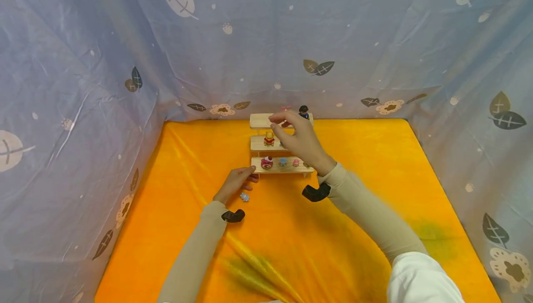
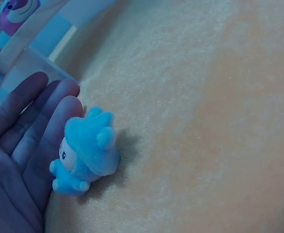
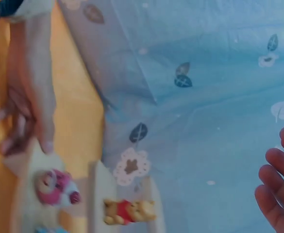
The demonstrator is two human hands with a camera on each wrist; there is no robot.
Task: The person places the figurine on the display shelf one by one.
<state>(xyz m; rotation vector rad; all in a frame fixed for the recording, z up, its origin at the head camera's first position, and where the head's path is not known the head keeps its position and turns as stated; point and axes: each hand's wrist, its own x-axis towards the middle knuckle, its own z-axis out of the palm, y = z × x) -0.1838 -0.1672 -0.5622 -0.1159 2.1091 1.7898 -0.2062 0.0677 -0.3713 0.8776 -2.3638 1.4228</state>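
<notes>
A three-tier wooden display stand point(image 1: 280, 170) carries small figurines. My left hand point(image 1: 236, 183) holds the left end of its lowest tier, thumb on the board's edge and fingers below. Beside those fingers, a small light-blue plush figurine point(image 2: 91, 153) lies on the cloth. My right hand point(image 1: 301, 139) hovers over the upper tiers, fingers loosely bent, nothing visible in them. A pink bear figurine point(image 1: 267, 163), a small blue figurine point(image 1: 283, 161) and a small pink one point(image 1: 296, 162) line the lowest tier. On the middle tier sits a yellow bear in red point(image 1: 269, 139).
A dark-haired figurine point(image 1: 304, 111) stands at the right of the top tier, partly behind my right hand. Yellow-orange cloth point(image 1: 358, 229) covers the surface, with folds near the front. Leaf-patterned grey-blue fabric point(image 1: 266, 39) hangs at the back and both sides.
</notes>
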